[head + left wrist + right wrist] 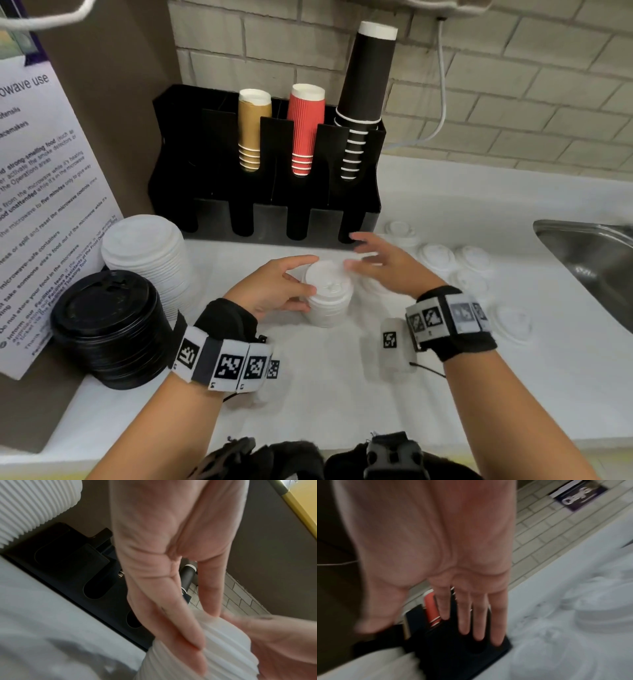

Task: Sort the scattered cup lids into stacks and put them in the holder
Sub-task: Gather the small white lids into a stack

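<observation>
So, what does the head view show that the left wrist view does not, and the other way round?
Only the head view shows the black lid stack, the loose white lids near the sink, and the open right hand.

Only the left wrist view shows the left hand's fingers lying against the ribbed side of the small white lid stack.

Both show the left hand holding that stack, the black holder and the tall white lid stack.
</observation>
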A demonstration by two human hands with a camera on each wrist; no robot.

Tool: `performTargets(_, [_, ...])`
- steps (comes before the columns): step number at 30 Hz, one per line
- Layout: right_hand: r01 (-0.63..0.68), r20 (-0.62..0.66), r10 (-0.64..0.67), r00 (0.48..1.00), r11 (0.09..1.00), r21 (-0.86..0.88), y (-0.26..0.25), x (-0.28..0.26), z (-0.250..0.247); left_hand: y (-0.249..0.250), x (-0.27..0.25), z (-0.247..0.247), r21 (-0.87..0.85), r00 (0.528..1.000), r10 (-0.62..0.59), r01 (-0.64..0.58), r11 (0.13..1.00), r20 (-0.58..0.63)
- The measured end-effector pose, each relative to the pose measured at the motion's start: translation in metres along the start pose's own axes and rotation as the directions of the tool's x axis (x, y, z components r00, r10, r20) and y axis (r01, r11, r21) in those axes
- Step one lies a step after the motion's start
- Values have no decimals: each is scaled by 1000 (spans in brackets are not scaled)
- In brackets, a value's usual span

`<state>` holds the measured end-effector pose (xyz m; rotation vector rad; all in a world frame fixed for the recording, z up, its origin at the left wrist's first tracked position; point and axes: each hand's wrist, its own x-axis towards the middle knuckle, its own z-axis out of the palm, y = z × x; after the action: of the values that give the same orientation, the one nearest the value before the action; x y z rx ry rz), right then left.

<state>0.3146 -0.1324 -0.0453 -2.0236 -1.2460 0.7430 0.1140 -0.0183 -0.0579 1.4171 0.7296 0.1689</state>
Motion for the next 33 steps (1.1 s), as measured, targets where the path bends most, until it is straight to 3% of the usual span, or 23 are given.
performTargets(2, [-124, -91, 103, 991, 954, -273, 17, 12, -17, 0, -1, 2, 15, 1000, 0, -1, 1000, 9])
performTargets(4, [-217, -30, 230, 973, 855, -471, 31, 20, -25, 2, -2, 2, 23, 1000, 7, -7, 1000, 9])
performTargets(6, [-248, 39, 315, 948, 812, -527, 38, 25, -25, 3, -2, 2, 46, 1000, 19, -19, 999, 5])
performTargets(11, [-181, 85, 276, 957, 802, -569, 42, 29, -20, 5, -4, 5, 86, 1000, 29, -30, 996, 5])
performTargets(14, [-183, 79, 252, 964, 853, -488, 36, 23, -30, 5, -4, 5, 96, 999, 49, -47, 994, -11])
performTargets(17, [-152, 39, 160, 986, 977, -148, 16, 5, -39, 3, -4, 5, 123, 996, 80, -75, 990, -38])
performTargets(19, [-87, 24, 84, 996, 989, 121, 1, -10, -33, 2, -3, 6, 93, 995, 89, -85, 992, -45])
performTargets(21, [4, 5, -6, 1000, 971, 240, -9, -20, -18, 1, 0, 9, 46, 995, 93, -91, 995, -45])
performTargets(26, [208, -180, -183, 966, 969, 131, -12, -28, 23, -5, 4, 13, -84, 992, 95, -102, 991, -82])
performTargets(29, [225, -258, -182, 949, 963, 148, -8, -25, 31, -8, 6, 15, -146, 991, 94, -107, 984, -97])
performTargets(33, [238, -270, -202, 941, 966, 106, -5, -22, 33, -12, 8, 16, -222, 994, 88, -102, 970, -70])
